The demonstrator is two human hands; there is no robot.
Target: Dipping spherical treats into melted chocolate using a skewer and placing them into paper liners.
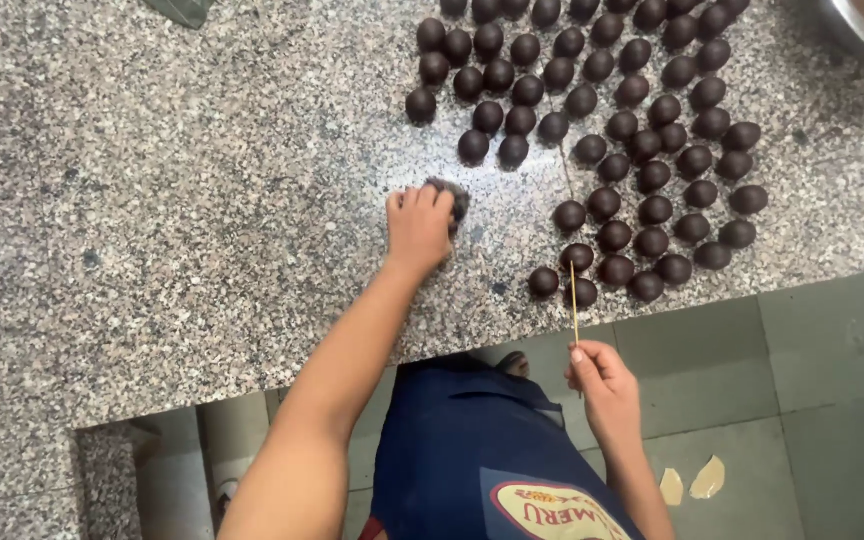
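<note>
Your hands work at a speckled stone surface (152, 200) beside rows of dark balls (612, 130).
Your left hand (419, 228) curls over one dark lump (452, 195), open surface leftward; your right hand (602, 385), past the surface edge, pinches a thin stick (573, 300).

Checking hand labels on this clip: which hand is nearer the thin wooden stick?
Right. The right hand pinches the thin wooden stick at its lower end, its tip by the dark balls. The left hand is off to the left, pressing a dark lump on the granite counter.
</note>
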